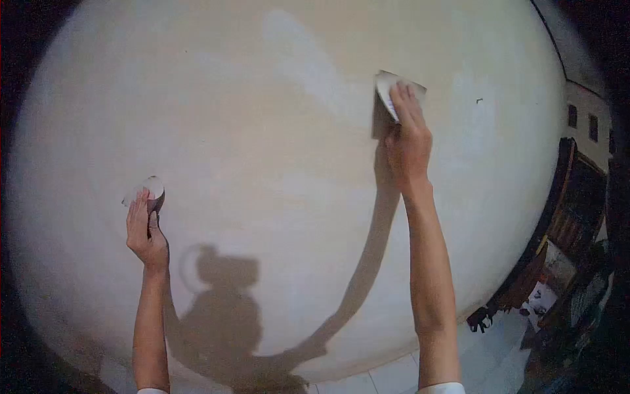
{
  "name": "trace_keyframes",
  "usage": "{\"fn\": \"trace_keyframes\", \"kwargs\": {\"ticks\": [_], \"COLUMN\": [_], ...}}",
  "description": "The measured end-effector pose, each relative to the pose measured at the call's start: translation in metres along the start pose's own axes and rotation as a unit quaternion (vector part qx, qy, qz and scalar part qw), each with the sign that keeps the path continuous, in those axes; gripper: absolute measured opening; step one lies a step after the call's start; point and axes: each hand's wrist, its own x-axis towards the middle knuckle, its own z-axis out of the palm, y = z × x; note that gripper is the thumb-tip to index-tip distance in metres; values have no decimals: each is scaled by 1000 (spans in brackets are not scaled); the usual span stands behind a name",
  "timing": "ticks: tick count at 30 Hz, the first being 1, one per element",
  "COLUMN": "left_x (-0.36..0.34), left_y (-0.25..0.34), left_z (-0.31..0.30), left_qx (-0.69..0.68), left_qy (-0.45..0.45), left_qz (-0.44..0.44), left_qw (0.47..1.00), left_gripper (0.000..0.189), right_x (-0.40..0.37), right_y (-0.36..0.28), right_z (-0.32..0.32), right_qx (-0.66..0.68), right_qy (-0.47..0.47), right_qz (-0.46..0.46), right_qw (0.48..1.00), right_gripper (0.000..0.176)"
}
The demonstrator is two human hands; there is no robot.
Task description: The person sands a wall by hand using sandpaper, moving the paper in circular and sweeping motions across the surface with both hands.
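Note:
High on the pale wall (275, 125), right of centre, my right hand (410, 141) holds a thin flat sheet (387, 84), its fingers laid over the face. The sheet casts a dark shadow on its left. Lower on the left, my left hand (146, 230) holds a small pale piece (156, 186) between fingers and thumb, close to the wall. What material either piece is, I cannot tell. Lighter smeared patches show on the wall between and above the hands.
A shadow (226, 308) of the head and arms falls on the wall's lower middle. Floor tiles (387, 377) show at the bottom. Cluttered objects (541, 295) stand at the right, below a building wall with small dark windows (593, 128). A small mark (479, 101) is on the wall.

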Motion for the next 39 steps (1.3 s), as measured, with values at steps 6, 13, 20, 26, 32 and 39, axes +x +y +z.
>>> {"fn": "trace_keyframes", "kwargs": {"ticks": [6, 13, 20, 26, 32, 39], "left_x": [-1, 0, -6, -3, -5, -1], "left_y": [2, 0, -9, -3, -7, 5], "left_z": [1, 2, 7, 10, 11, 4], "left_qx": [-18, 20, 1, -64, 1, 17], "left_qy": [9, 15, 28, 33, 36, 33], "left_qz": [-17, 15, 1, -33, -5, 11], "left_qw": [1000, 1000, 1000, 997, 999, 999], "left_gripper": [32, 34, 35, 36, 37, 38], "right_x": [-49, -55, -77, -80, -90, -105], "right_y": [-47, 11, -22, 2, -9, -7], "right_z": [5, -12, -10, -13, -17, -21], "right_qx": [61, 32, 58, 65, 54, 41], "right_qy": [-75, -47, -51, -41, -59, -73], "right_qz": [-82, -33, -17, -28, 15, -42], "right_qw": [992, 998, 997, 997, 997, 996], "right_gripper": [62, 63, 64, 58, 68, 62]}}
